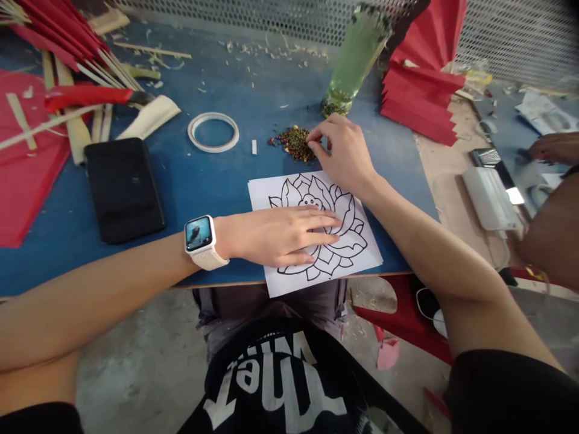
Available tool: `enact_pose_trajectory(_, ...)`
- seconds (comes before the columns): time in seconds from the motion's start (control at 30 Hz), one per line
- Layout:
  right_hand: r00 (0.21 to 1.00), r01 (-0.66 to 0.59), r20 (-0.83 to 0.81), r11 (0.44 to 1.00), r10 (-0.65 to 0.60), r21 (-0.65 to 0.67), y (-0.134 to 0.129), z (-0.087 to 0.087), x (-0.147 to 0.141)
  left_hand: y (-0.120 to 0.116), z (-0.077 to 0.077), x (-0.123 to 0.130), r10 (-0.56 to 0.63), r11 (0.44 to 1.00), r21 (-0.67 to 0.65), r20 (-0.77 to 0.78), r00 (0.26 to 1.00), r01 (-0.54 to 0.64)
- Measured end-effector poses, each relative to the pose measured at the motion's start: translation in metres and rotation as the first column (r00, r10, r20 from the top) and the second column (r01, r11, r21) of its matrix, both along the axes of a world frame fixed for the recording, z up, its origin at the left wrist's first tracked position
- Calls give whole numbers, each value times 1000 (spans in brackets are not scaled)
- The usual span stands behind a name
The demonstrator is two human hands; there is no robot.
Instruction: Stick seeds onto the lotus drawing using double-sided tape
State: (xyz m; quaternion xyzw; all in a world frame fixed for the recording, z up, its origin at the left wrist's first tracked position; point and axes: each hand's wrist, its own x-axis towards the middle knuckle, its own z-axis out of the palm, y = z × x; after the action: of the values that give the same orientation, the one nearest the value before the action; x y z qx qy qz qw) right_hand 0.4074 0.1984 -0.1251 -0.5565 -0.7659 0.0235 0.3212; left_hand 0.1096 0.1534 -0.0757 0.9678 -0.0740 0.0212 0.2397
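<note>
My left hand (289, 236) lies flat, fingers spread, on a white sheet of paper (266, 196) printed with a black-outlined lotus flower. The sheet hangs slightly over the table's near edge. Just beyond it is a small heap of mixed beans or seeds (293, 143), mostly green with yellow and dark red bits. My right hand (341, 147) reaches into the right side of this heap, thumb and forefinger pinched together. Its fingertips touch the beans; how many they hold is hidden.
A roll of double-sided tape (192, 135) and a black phone (124, 190) lie to the left, near a red-handled knife (90, 96) and bamboo strips. A tall green-tinted bottle (355, 60) stands behind the heap. Folded red paper (418, 99) is at right, beside another person's arm (554, 232).
</note>
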Motion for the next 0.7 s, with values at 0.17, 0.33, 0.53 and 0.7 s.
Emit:
enact_pose_trajectory(0.17,998,-21,-56,994,27,105,6,-12,0,-9,3,1,16,1000,5,3,1000,-16)
enact_pose_trajectory(0.33,998,-29,-51,997,33,70,2,-1,-6,-14,2,3,13,999,44,25,1000,-14)
enact_pose_trajectory(0.53,977,-186,-107,982,182,-20,-18,25,-25,-17,-1,2,10,998,61,65,998,-14)
enact_pose_trajectory(0.7,918,-378,-192,910,346,-167,-34,33,-37,-17,-1,1,25,998,58,59,998,-28)
